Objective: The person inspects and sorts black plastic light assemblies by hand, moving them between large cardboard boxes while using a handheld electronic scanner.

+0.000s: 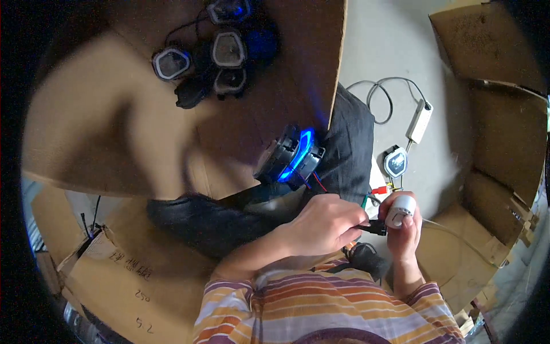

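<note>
Smooth grey floor (444, 160) leaves a passage between the long white power strip (422, 123) and brown cardboard wall (507, 126) on the right; the blue-glowing black device (300, 152) and black-trousered leg (352, 132) obstruct the left hand's (329, 223) forward path.

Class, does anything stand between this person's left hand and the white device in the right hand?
Yes: a small black piece sits in the gap between them, at the fingertips of the left hand and just left of the right hand holding the white device.

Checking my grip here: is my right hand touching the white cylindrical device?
Touching. The head view shows it plainly: the right hand is curled around the white cylindrical device, gripping its sides.
</note>
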Motion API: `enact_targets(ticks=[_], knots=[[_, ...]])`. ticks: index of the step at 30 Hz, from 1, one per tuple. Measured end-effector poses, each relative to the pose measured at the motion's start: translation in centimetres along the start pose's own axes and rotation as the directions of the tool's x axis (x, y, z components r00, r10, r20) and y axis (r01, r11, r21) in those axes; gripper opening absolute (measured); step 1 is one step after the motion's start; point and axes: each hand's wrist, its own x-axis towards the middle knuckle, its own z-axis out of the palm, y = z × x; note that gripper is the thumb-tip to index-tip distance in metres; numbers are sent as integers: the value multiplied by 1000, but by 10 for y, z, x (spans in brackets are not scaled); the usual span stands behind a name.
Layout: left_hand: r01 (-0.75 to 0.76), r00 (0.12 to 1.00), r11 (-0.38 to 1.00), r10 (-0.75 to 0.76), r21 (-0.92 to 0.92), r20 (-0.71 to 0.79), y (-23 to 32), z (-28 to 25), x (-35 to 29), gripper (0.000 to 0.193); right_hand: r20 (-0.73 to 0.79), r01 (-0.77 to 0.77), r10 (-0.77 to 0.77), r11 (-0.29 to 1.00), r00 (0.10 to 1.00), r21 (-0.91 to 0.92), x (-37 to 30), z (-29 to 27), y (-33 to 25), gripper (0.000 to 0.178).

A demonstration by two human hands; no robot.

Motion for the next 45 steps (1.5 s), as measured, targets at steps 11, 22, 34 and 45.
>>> enact_targets(ticks=[11,22,34,45], knots=[[192,871,964,-80,185,-485,7,-65,-37,15,2,-99,101,980,995,-172,12,12,-9,35],[66,559,775,-550,-628,-620,-105,-128,-37,28,223,-111,214,910,951,-400,33,27,2,35],[366,471,730,-680,-577,-562,-286,-208,121,16,33,-277,340,815,940,-509,30,36,3,36],[-6,773,998,-32,-58,-633,-424,-171,93,24,129,-258,353,848,927,-463,23,19,15,32]])
